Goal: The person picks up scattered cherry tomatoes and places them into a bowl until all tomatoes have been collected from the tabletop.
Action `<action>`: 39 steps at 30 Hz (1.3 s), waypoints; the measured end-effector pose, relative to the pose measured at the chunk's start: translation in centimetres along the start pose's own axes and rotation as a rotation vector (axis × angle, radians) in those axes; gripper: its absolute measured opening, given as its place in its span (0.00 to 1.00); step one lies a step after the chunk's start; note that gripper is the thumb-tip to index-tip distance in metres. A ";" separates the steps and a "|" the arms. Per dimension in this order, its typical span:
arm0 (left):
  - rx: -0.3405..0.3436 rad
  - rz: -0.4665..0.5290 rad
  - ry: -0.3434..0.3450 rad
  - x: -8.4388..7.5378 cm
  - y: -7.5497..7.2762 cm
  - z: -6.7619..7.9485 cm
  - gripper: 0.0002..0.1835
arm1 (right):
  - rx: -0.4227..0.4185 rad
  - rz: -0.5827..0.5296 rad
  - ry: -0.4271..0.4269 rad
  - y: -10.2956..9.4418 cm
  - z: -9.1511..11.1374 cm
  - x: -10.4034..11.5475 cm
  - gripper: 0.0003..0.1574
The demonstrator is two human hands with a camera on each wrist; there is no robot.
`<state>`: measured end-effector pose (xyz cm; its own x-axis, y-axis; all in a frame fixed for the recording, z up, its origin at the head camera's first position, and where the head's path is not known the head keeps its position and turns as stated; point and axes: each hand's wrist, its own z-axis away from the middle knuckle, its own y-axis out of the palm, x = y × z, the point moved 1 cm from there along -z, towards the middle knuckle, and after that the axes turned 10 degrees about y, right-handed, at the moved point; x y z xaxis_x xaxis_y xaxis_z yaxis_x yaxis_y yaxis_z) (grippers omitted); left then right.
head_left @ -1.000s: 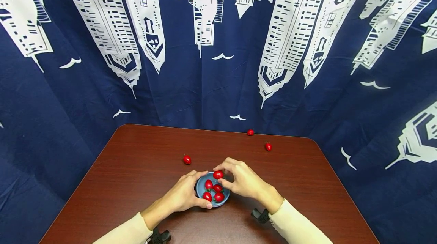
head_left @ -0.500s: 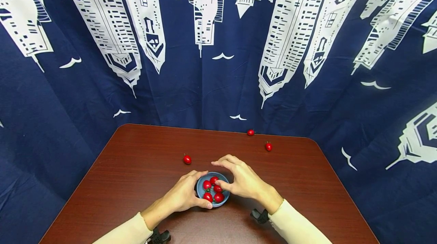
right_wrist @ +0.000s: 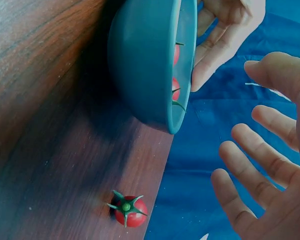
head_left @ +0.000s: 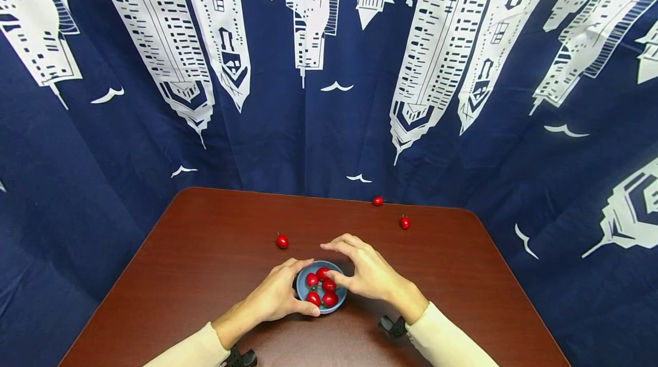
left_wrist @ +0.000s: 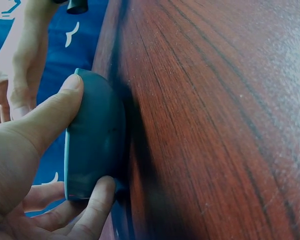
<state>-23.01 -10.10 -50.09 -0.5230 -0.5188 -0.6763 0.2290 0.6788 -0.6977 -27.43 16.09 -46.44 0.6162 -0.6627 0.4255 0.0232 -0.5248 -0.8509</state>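
Observation:
My left hand (head_left: 283,293) grips a small blue bowl (left_wrist: 97,135), thumb on the near rim and fingers round its far side and underneath edge. Inside the bowl lie several red cherry tomatoes (head_left: 330,299), green stems showing on some. Over the bowl's right side hovers my right hand (head_left: 367,270), its thumb above the tomatoes. The right wrist view shows the fingers (right_wrist: 270,165) of that hand spread apart, holding nothing. Beyond the bowl, to the left, one cherry tomato (head_left: 282,241) rests on the table.
Two more cherry tomatoes lie toward the back right: one tomato (head_left: 377,201) at the far edge, another tomato (head_left: 405,222) slightly nearer. The brown wooden table (head_left: 216,230) ends at a dark blue curtain (head_left: 267,144) with white building prints.
A second ago my right thumb and fingers pinched a cherry tomato above the bowl. They have since parted, and that tomato lies among the others. The left hand keeps its hold.

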 end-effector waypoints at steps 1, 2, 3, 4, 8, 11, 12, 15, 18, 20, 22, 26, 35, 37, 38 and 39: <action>0.001 0.000 0.001 0.0 0.1 0.0 0.59 | 0.001 0.000 0.002 0.0 0.1 -0.1 0.37; 0.000 0.000 0.002 0.1 0.1 0.1 0.59 | 0.002 0.001 0.006 0.0 0.1 -0.2 0.36; -0.001 0.001 0.003 0.1 0.2 0.1 0.59 | 0.002 0.001 0.010 0.0 0.2 -0.4 0.36; -0.002 0.003 0.003 0.1 0.2 0.1 0.59 | 0.002 0.002 0.016 0.0 0.2 -0.5 0.36; 0.008 0.011 -0.006 0.1 0.2 0.1 0.59 | -0.005 -0.001 0.031 -0.1 0.2 -1.1 0.36; 0.014 0.013 -0.013 0.1 0.2 0.2 0.59 | -0.010 -0.006 0.033 -0.2 0.3 -1.5 0.36; 0.014 0.014 -0.013 0.1 0.3 0.2 0.59 | -0.013 -0.005 0.034 -0.3 0.4 -1.7 0.36; 0.005 0.013 -0.002 0.1 0.2 0.3 0.59 | -0.027 -0.002 0.040 -0.5 0.4 -2.2 0.36; -0.006 0.003 0.014 0.1 0.1 0.2 0.59 | -0.037 0.004 0.053 -0.8 0.3 -2.8 0.36; -0.010 -0.005 0.019 0.1 0.1 0.2 0.59 | -0.037 0.004 0.063 -1.0 0.2 -3.3 0.36; -0.007 -0.002 0.015 0.3 0.1 0.1 0.59 | -0.030 0.001 0.080 -1.1 0.2 -3.7 0.36; -0.002 0.007 0.001 0.3 0.2 0.0 0.59 | -0.016 -0.004 0.103 -1.1 0.1 -4.5 0.37; -0.007 0.007 0.004 0.0 0.0 0.1 0.59 | 0.017 -0.016 0.137 -0.9 0.0 -6.2 0.39; -0.006 0.007 0.001 -0.1 0.0 0.1 0.59 | 0.036 -0.011 0.151 -0.8 0.0 -6.6 0.41; -0.005 0.007 0.000 -0.1 0.0 0.1 0.59 | 0.046 -0.009 0.159 -0.7 0.1 -6.8 0.42; -0.005 0.008 -0.002 -0.2 0.0 0.2 0.59 | 0.059 -0.009 0.169 -0.6 0.1 -6.9 0.43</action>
<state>-22.79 -10.08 -50.01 -0.5197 -0.5139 -0.6825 0.2296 0.6854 -0.6910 -31.67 21.06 -48.87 0.4745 -0.7413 0.4748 0.0774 -0.5021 -0.8613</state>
